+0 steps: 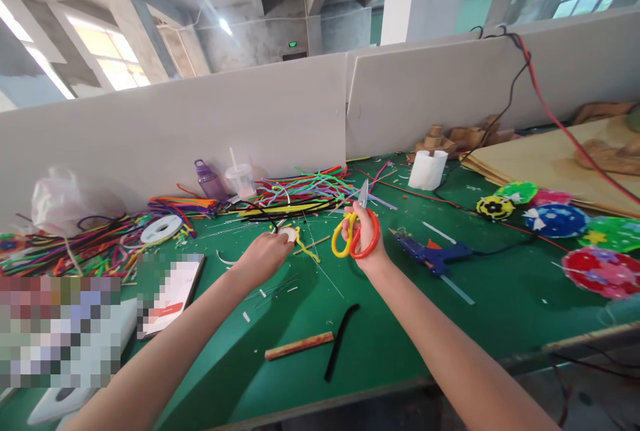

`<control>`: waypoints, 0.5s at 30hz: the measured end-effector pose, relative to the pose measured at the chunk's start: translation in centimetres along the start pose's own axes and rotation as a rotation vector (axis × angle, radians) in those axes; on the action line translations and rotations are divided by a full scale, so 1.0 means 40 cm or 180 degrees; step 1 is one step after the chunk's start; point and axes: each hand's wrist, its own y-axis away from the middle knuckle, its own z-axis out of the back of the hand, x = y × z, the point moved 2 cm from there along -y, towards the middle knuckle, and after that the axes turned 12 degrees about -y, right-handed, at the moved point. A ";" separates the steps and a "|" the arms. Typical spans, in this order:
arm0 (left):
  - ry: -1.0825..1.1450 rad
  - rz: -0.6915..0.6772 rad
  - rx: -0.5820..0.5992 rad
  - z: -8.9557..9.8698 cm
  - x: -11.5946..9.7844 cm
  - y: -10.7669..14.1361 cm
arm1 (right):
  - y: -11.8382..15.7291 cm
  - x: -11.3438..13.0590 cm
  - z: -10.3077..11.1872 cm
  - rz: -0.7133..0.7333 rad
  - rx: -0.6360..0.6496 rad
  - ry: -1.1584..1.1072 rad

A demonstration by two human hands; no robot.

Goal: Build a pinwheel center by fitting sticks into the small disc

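Observation:
My right hand is wrapped round a pair of scissors with one yellow and one red handle loop. Their blades point up and away from me and look nearly shut. To the left, my left hand is low over the green table, fingertips bent together. A black pipe cleaner ends at those fingertips. Right beside them are a small white round piece and a curled yellow pipe cleaner. What the fingers pinch is partly hidden.
Pipe cleaners in many colours lie piled at the back. A blue glue gun rests right of my right hand, near fuzzy flower discs. In front lie a brown stick and a black strip. A phone is at left.

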 end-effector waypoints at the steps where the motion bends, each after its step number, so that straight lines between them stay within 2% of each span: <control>1: 0.0045 0.0090 -0.0002 0.017 0.006 0.001 | 0.000 0.000 0.000 0.0000 0.0005 0.0005; 4: 0.0101 0.0391 -0.0048 0.059 0.032 0.005 | -0.003 -0.002 0.002 -0.0013 0.0006 0.0027; 7: 0.0191 0.0707 -0.0609 0.071 0.060 0.010 | -0.005 -0.004 0.003 0.0023 0.0007 0.0014; 11: 0.0454 0.1233 -0.1633 0.032 0.069 0.026 | 0.002 -0.001 -0.004 0.0235 0.0102 0.0290; 15: 0.0851 0.1514 -0.2078 -0.025 0.049 0.043 | 0.014 -0.001 -0.018 0.0486 0.0330 0.0676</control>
